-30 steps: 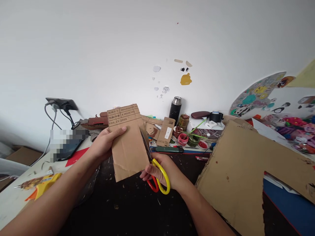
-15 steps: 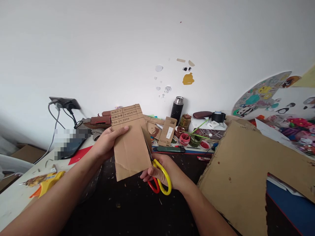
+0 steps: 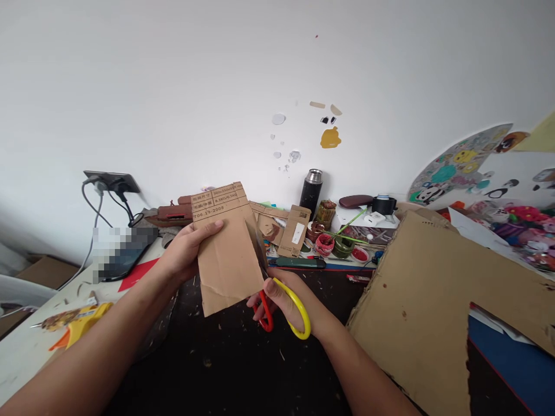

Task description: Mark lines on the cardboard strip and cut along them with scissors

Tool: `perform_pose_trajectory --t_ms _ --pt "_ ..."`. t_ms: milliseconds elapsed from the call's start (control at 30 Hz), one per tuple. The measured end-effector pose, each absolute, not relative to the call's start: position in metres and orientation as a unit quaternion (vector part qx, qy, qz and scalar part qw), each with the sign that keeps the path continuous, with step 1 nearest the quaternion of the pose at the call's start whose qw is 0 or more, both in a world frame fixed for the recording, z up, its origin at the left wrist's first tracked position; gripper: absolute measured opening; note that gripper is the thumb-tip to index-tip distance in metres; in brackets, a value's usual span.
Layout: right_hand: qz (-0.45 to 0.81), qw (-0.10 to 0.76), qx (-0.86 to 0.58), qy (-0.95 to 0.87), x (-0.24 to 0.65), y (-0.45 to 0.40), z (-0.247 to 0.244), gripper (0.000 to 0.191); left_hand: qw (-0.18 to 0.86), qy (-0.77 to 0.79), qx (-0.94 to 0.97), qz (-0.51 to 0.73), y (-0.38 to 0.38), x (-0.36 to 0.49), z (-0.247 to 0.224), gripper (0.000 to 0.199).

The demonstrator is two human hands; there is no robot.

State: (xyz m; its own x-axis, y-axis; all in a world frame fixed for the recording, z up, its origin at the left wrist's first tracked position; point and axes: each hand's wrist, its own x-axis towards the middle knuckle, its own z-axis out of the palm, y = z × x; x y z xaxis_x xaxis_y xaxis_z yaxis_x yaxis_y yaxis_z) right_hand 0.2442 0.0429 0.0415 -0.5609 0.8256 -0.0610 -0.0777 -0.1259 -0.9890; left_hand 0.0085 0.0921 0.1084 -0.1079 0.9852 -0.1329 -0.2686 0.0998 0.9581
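Held up over the dark work surface is a piece of brown cardboard [image 3: 228,257] with printed text along its top. My left hand [image 3: 186,248] grips its left edge, thumb lying on the front face and the other fingers hidden behind. In my right hand [image 3: 284,297] is a pair of scissors [image 3: 301,318] with one yellow and one red handle loop. Their blades point upward at the cardboard's right edge, where a strip stands partly parted from the sheet. The handles are spread apart.
A large cardboard sheet [image 3: 416,306] with a notch lies at the right. Behind my hands stand a black thermos [image 3: 311,193], paint jars [image 3: 325,244] and a green utility knife [image 3: 297,263]. At the left lie a yellow glue gun [image 3: 84,323] and a dark phone [image 3: 125,257].
The scissors' handles have spread wider, the yellow loop swinging right and the red loop left. The cardboard and left hand have shifted slightly left in view.
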Motion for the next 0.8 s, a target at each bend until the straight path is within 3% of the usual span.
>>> perform_pose_trajectory --t_ms 333,667,800 --pt "0.676 0.323 -0.324 -0.578 0.2447 0.0399 0.0496 0.086 0.580 0.500 0.356 0.535 0.0925 0.0049 0.1127 0.054" --pt "0.678 0.316 -0.341 -0.569 0.2415 0.0390 0.0478 0.085 0.546 0.495 0.417 0.531 0.0870 0.0046 0.1148 0.043" --pt "0.670 0.316 -0.345 -0.577 0.2419 0.0384 0.0470 0.086 0.533 0.491 0.435 0.534 0.0856 0.0047 0.1155 0.047"
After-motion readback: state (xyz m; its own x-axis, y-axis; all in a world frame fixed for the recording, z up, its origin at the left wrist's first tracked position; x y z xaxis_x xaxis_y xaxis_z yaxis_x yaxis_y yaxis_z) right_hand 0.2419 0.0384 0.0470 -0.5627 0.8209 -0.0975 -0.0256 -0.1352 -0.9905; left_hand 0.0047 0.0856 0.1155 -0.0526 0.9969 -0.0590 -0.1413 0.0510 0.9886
